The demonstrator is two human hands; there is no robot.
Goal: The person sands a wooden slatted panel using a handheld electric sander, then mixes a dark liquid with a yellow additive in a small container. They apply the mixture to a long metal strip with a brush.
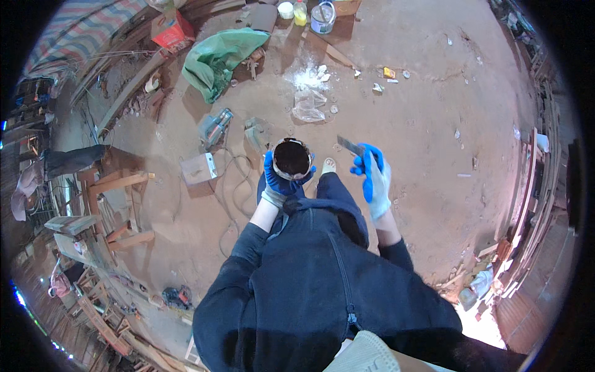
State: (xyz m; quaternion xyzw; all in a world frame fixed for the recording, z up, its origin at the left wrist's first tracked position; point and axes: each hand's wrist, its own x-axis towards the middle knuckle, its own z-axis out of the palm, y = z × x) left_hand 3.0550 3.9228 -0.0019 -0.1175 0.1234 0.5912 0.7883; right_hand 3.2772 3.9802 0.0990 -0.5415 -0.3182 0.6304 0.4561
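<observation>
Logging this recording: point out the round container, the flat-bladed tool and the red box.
Round container (pixel 307 161): head view, on the right side of its rim.
Flat-bladed tool (pixel 349 145): head view, on its blade.
Red box (pixel 173 33): head view, on its red side.

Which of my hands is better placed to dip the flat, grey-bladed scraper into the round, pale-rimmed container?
Probably your right hand, gloved in blue and white: it holds the scraper, just right of the dark-looking container. Your left hand, gloved alike, is supporting that container.
</observation>
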